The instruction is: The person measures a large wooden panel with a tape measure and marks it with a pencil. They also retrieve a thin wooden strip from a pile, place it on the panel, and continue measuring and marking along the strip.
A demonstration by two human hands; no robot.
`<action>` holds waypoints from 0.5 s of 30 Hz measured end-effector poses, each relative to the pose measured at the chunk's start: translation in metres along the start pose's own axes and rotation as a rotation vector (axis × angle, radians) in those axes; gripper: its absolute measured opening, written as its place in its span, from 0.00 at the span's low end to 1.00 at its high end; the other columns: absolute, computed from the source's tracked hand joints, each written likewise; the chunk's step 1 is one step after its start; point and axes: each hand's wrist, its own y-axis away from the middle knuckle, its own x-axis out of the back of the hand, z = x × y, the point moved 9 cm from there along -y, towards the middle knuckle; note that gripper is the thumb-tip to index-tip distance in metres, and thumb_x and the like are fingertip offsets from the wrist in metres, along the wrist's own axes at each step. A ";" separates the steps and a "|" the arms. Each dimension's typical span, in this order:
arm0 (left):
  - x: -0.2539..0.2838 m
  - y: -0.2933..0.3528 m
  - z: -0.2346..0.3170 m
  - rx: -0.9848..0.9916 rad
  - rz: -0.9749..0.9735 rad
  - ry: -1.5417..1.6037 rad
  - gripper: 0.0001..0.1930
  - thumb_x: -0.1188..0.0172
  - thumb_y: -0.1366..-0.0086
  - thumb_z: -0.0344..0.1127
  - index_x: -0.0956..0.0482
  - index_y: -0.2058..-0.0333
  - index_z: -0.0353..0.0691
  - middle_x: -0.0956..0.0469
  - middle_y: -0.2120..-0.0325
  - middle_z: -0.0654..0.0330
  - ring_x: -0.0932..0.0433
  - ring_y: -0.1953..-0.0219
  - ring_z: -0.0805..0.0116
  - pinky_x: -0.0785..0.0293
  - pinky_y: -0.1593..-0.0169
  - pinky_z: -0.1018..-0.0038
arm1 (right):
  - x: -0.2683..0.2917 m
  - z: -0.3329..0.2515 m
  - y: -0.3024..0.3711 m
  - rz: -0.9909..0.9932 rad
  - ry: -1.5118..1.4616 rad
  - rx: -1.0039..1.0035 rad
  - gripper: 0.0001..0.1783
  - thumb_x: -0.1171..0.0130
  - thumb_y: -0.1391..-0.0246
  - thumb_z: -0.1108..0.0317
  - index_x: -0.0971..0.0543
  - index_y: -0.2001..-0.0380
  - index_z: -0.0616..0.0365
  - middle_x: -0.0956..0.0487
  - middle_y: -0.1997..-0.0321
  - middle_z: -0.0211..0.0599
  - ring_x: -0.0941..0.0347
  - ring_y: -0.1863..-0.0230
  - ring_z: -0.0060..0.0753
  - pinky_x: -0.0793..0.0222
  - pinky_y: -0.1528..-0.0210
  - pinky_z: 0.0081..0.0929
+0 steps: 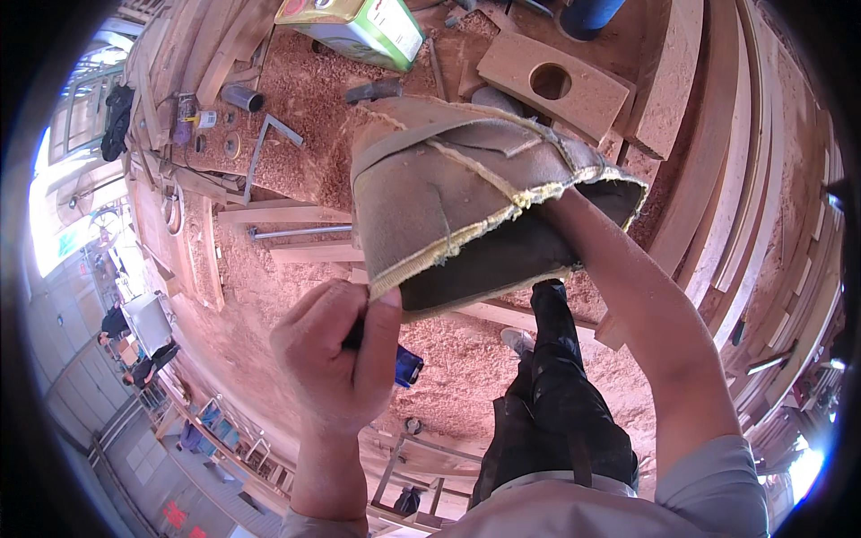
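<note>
With the baglike brown cloth (430,193) raised before the body, best to stretch its frayed rim (519,204) using the left hand (332,345) (curled closed, pinching the corner) and move gently with the right hand, too hidden inside to tell its grip, above the sawdust (466,363).

The person's right hand is hidden inside the big brown cover with a frayed yellow edge (430,193). The top edge cuts off the green and white boxy can (359,29) and round blue tub (588,18). Faraway people (115,323) look too tiny to make out
</note>
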 end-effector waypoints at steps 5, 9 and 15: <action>0.007 0.004 -0.010 0.048 0.025 -0.027 0.13 0.38 0.41 0.23 0.31 0.82 0.33 0.37 0.88 0.59 0.38 0.84 0.71 0.44 0.79 0.73 | -0.005 -0.046 0.062 -0.578 0.580 0.060 0.22 0.47 0.40 0.56 0.21 0.51 0.61 0.21 0.46 0.46 0.24 0.46 0.48 0.28 0.44 0.46; 0.001 -0.006 -0.002 0.047 0.009 -0.001 0.16 0.38 0.39 0.25 0.34 0.82 0.33 0.40 0.88 0.62 0.43 0.83 0.77 0.47 0.79 0.74 | 0.018 -0.112 0.135 -0.784 -0.292 0.050 0.18 0.53 0.34 0.55 0.19 0.53 0.53 0.18 0.58 0.55 0.22 0.54 0.58 0.26 0.48 0.49; -0.002 -0.007 -0.005 0.084 0.043 0.064 0.16 0.38 0.38 0.25 0.33 0.82 0.33 0.41 0.87 0.65 0.45 0.81 0.80 0.51 0.79 0.76 | 0.003 -0.109 0.135 -0.988 -0.128 0.055 0.16 0.53 0.38 0.69 0.18 0.55 0.59 0.18 0.57 0.57 0.20 0.55 0.55 0.24 0.50 0.46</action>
